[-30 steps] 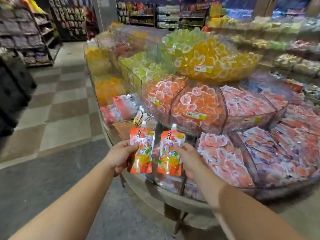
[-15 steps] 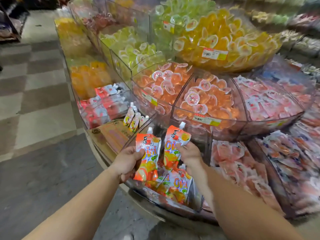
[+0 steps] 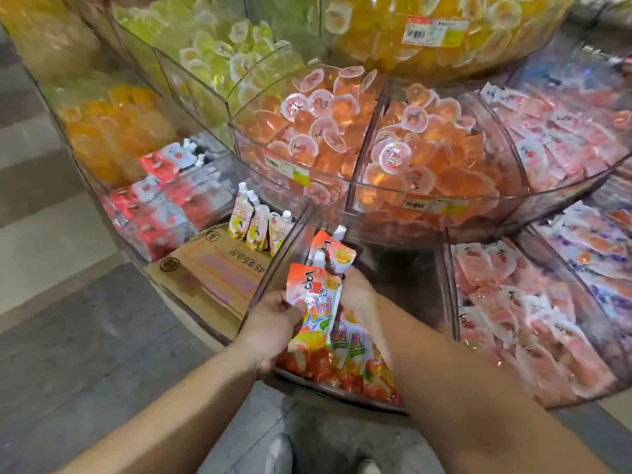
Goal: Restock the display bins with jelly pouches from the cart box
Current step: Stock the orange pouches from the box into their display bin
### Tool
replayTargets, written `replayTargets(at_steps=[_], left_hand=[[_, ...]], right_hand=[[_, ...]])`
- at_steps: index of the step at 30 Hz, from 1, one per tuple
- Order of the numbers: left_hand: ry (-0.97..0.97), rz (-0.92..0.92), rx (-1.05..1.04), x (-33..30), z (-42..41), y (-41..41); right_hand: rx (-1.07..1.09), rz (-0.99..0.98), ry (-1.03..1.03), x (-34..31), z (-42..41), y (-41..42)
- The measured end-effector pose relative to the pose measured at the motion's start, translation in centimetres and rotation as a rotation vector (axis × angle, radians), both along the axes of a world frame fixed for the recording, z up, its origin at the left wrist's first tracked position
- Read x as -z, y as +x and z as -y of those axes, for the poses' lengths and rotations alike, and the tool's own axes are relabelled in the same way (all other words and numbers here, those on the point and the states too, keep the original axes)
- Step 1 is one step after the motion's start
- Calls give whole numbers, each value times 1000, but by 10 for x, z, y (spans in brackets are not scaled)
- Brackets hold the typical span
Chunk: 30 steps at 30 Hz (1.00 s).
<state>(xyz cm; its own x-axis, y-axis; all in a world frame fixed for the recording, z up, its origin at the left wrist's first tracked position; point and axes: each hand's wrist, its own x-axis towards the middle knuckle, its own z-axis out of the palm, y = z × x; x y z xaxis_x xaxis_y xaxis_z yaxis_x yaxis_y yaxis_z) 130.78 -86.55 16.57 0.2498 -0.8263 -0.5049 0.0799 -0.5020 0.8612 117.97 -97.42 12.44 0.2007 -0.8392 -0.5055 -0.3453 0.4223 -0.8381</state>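
My left hand (image 3: pixel 270 323) grips an orange jelly pouch (image 3: pixel 313 302) upright over a clear wedge-shaped display bin (image 3: pixel 273 265) on the bottom tier. My right hand (image 3: pixel 357 289) holds a second orange pouch (image 3: pixel 333 251) just behind the first, its white cap pointing up. Several matching orange pouches (image 3: pixel 355 350) stand in the front of that bin, below both hands. The back of the bin looks bare and dark.
A flattened cardboard box (image 3: pixel 212 271) lies in the bin to the left, with three pale pouches (image 3: pixel 258 227) standing behind it. Pink packets (image 3: pixel 519 319) fill the bin to the right. Tiers of jelly cups (image 3: pixel 342 131) overhang above. My shoes (image 3: pixel 280 453) stand on the grey floor.
Both hands have dropped lower into the bin with their pouches and come closer together, the left pouch now overlapping the right one. My head has leaned in and down.
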Motion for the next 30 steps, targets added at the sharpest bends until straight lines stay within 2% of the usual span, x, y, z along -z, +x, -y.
replayTargets(at_steps=[3, 6, 11, 13, 16, 18, 21, 24, 26, 30], left_hand=[[38, 60, 3, 4, 5, 0], [24, 25, -1, 6, 12, -4], [53, -14, 0, 7, 31, -13], [48, -50, 43, 9, 40, -20], [-13, 30, 180, 6, 46, -35], [-82, 131, 232, 4, 47, -42], [-127, 244, 192, 9, 50, -37], [-126, 364, 271, 11, 53, -25], [-110, 363, 324, 12, 55, -21], [-60, 438, 437, 22, 60, -18]], right_hand=[[5, 41, 3, -1, 7, -1], [9, 28, -2, 1, 7, -6], [318, 201, 167, -11, -18, -39], [211, 285, 230, -16, -34, -53], [143, 191, 97, -18, -51, -66], [254, 201, 20, -18, -53, -69], [409, 197, -13, -12, -43, -69], [360, -17, -62, -1, -26, -58], [380, -164, -119, 2, -18, -52], [445, -265, -206, -5, -18, -55]])
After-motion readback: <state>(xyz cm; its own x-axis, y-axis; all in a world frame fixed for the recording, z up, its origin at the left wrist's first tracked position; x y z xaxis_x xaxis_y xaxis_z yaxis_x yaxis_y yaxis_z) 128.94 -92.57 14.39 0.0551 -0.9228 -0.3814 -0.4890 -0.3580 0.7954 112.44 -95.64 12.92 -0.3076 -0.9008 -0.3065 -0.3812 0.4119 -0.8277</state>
